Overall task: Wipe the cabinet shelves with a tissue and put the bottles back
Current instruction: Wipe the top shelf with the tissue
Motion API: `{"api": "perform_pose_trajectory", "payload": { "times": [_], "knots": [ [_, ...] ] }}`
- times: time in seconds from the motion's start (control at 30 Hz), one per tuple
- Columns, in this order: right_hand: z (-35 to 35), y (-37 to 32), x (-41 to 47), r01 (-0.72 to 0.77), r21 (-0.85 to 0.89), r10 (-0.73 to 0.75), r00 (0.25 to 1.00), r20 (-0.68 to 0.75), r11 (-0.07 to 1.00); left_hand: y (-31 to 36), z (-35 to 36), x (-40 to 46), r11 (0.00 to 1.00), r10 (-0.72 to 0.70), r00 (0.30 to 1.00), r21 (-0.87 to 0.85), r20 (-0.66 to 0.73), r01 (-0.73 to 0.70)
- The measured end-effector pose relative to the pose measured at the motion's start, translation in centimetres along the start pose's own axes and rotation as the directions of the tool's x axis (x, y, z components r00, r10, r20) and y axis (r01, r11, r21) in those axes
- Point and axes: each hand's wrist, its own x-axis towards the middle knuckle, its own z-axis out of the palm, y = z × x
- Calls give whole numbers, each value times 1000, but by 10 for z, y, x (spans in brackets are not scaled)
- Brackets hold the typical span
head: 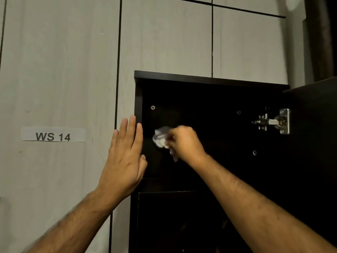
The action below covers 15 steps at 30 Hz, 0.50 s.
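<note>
Fingers of the right hand (184, 141) are bunching the tissue (161, 137) inside the upper cabinet (209, 80) compartment, left of the hinge (273, 122), while the left hand (125, 154) is lying flat and spread on the cabinet's left edge. Wiping well likely means pressing evenly and reaching into the corners. Bottles are not showing anywhere.

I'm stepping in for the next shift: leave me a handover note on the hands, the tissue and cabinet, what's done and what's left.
Right hand grips the crumpled tissue inside the upper compartment of the dark cabinet, near its left inner wall.
Left hand is flat, fingers straight, at the cabinet's left outer edge.
Door stands open to the right.
Done: wiping is under way; how much is clean cannot be told.
Left: finish the shelves, then return the bottles, none in view.
</note>
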Motion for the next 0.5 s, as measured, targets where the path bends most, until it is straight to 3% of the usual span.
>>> {"api": "perform_pose_trajectory", "payload": {
  "times": [0.1, 0.23, 0.4, 0.5],
  "knots": [
    [-24, 8, 38, -15, 113, 37, 981, -189, 993, 0, 0, -1, 1000, -3, 1000, -17, 3, 3],
    [-38, 21, 61, -68, 414, 239, 895, -376, 908, 0, 0, -1, 1000, -2, 1000, -23, 8, 3],
    [-27, 42, 50, -127, 500, 440, 687, -578, 856, 1, -2, -1, 1000, -13, 1000, -19, 21, 14],
    [-25, 42, 53, -111, 614, 546, 598, -587, 782, 2, -2, -1, 999, -15, 1000, -32, 12, 15]
  ]
}}
